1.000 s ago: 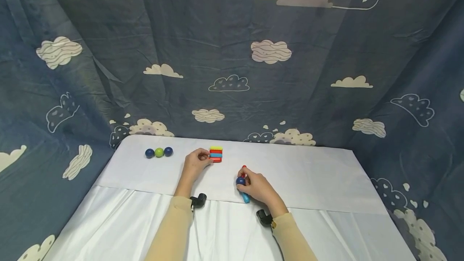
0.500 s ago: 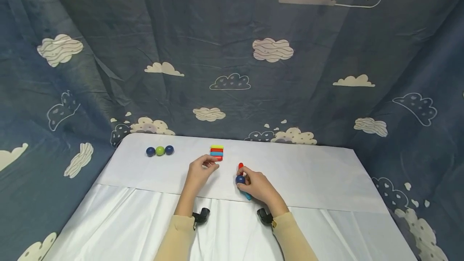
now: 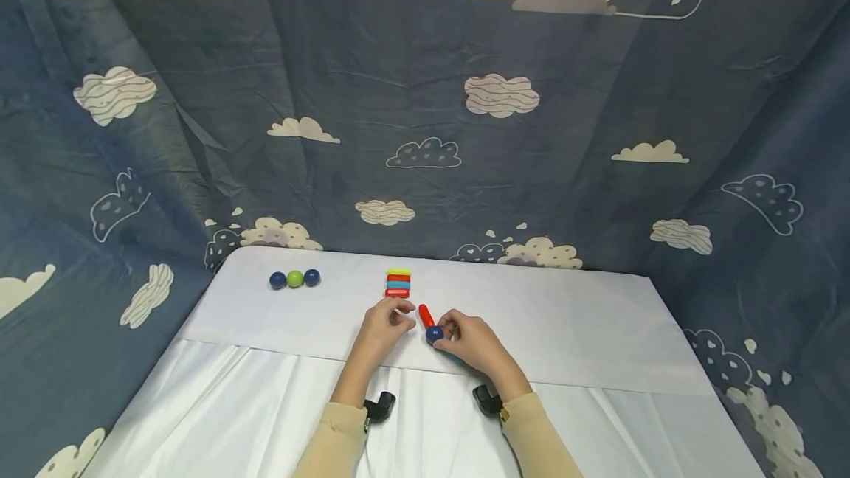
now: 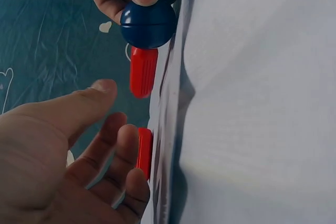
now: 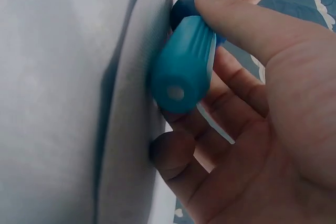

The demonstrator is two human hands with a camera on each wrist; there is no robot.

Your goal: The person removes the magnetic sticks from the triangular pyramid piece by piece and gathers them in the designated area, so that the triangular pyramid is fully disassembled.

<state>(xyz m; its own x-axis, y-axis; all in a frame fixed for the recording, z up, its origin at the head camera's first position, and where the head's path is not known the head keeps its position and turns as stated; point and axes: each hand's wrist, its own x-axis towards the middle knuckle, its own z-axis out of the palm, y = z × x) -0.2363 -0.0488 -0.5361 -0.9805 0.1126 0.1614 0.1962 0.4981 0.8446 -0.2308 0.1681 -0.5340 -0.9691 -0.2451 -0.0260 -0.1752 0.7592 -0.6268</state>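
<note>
We see the right hand (image 3: 473, 344) pinching a dark blue ball (image 3: 434, 333) on the white tablecloth (image 3: 571, 323), thumb pressed on the ball in the left wrist view, with a teal stick (image 5: 184, 70) tucked under its curled fingers and against the ball. A red stick (image 3: 424, 313) pokes out from the far side of the ball, touching it and lying on the cloth. Our left hand (image 3: 385, 323) sits just beside that red stick, holding nothing, fingers loosely bent and thumb apart from them; we cannot tell whether a fingertip touches the stick. Just beyond the left hand lies a small stack of coloured sticks (image 3: 398, 282), yellow farthest, then red, blue and red nearest. Well off to the left, near the table's far edge, three balls (image 3: 295, 279) sit in a row, blue, green, blue, touching one another.
</note>
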